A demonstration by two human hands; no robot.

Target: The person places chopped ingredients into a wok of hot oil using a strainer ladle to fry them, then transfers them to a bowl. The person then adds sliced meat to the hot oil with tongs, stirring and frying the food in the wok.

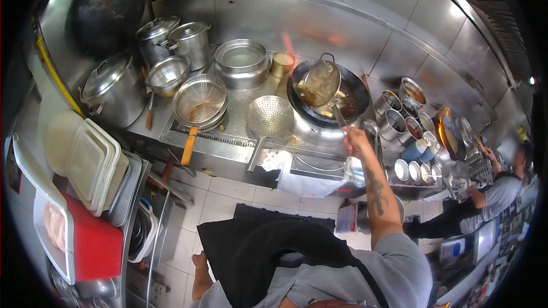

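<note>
My right hand (pixel 355 141) is closed around the handle of a round strainer (pixel 321 82). The strainer's bowl is over a dark wok (pixel 359 94) on the stove, tilted, with a small hook at its far rim. Brown liquid and pale pieces of food show inside the wok. Low at my side, my left hand (pixel 200 259) hangs with its fingers curled in and nothing visible in it, close to the edge of my black apron (pixel 228 262). A perforated ladle (pixel 269 116) lies on the counter to the left of the wok.
Wire strainers (pixel 200 100), a steel bowl (pixel 168 74) and lidded pots (pixel 114 88) stand to the left. Seasoning containers (pixel 394 122) and white cups (pixel 402 169) are at the right. Another person (pixel 496 194) works further right. A red tub (pixel 94 239) sits lower left.
</note>
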